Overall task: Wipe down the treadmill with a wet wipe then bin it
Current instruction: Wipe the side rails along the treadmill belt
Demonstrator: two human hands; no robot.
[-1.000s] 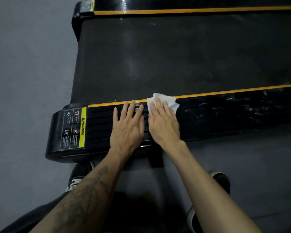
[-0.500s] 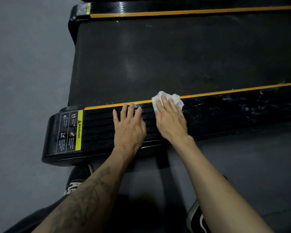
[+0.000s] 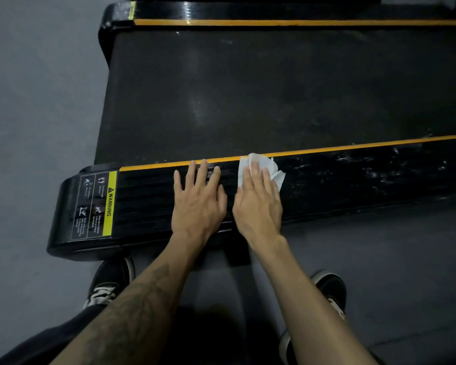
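Here wet wipe [image 3: 258, 164] flat under right hand [image 3: 258, 206] fingers — on treadmill rail [image 3: 353, 185].

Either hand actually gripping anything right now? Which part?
No grip. The right hand presses the wet wipe flat against the treadmill side rail with straight fingers over its near part. The left hand rests flat on the rail, holding nothing.

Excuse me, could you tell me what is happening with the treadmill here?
A person is crouched beside the treadmill, wiping its near side rail. The right hand presses a white wipe flat against the rail by the orange stripe. The left hand rests flat on the rail beside it, near the warning label.
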